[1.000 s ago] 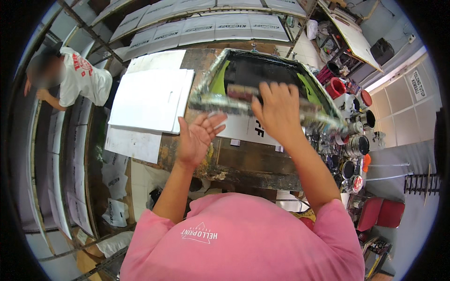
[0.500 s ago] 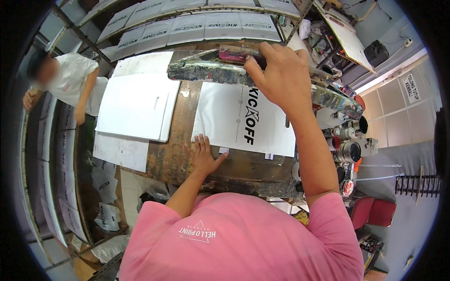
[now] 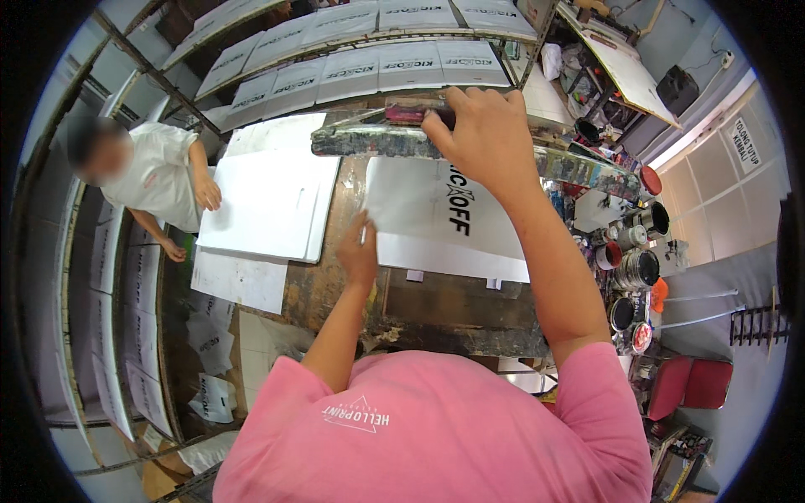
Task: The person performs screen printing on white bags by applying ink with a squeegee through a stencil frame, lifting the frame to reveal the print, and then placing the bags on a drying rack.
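A plain pink shirt (image 3: 470, 444) with short sleeves (image 3: 591, 381) leaves both forearms (image 3: 337, 331) bare. Across its front I can see a small white print (image 3: 360, 416) of letters and thin angular lines. Soft creases run through the cloth. The left hand (image 3: 359, 254) and right hand (image 3: 486, 138) are bare.

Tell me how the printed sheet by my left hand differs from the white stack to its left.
The printed sheet bears bold black lettering; the top of the white stack shows no print.
The printed sheet is partly hidden behind the paint-smeared frame; the white stack is clear of it.
The left hand is at the printed sheet's left edge, while neither of your hands is at the white stack.
Both are white.
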`<state>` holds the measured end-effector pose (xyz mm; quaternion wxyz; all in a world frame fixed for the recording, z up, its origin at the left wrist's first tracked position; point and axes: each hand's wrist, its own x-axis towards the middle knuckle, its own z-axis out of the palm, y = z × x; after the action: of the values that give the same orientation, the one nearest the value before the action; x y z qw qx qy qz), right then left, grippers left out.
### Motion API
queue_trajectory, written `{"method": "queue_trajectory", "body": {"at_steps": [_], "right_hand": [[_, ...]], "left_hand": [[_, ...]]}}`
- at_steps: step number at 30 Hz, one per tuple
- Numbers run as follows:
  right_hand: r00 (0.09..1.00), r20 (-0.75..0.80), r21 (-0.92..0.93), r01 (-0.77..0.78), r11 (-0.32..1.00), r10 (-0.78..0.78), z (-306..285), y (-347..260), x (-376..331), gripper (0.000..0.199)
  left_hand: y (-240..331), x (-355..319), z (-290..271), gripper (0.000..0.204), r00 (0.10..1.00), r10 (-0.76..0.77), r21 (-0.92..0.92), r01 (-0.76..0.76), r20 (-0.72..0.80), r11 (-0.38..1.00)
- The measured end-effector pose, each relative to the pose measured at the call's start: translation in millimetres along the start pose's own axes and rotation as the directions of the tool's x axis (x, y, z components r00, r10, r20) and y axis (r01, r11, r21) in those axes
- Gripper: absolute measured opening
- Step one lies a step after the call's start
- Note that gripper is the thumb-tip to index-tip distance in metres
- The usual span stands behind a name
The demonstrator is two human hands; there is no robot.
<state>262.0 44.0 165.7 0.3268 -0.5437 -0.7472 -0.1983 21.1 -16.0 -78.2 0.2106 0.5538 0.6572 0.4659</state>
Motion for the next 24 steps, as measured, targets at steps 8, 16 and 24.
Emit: {"method": "queue_trajectory", "body": {"at_steps": [8, 16, 24], "right_hand": [[0.994, 0.091, 0.021, -0.069, 0.997, 0.067, -3, 0, 8, 0.043], [0.985, 0.148, 0.018, -0.097, 0.995, 0.094, -6, 2, 20, 0.043], [0.985, 0.161, 0.014, -0.071, 0.997, 0.068, -8, -3, 17, 0.040]], "left_hand": [[-140, 34, -119, 0.042, 0.961, -0.202, 0.045, 0.214, -0.190, 0.976], [-270, 81, -254, 0.047, 0.941, -0.107, 0.417, 0.242, -0.322, 0.876], [-322, 81, -302, 0.063, 0.842, -0.239, 0.367, 0.443, -0.484, 0.818]]}}
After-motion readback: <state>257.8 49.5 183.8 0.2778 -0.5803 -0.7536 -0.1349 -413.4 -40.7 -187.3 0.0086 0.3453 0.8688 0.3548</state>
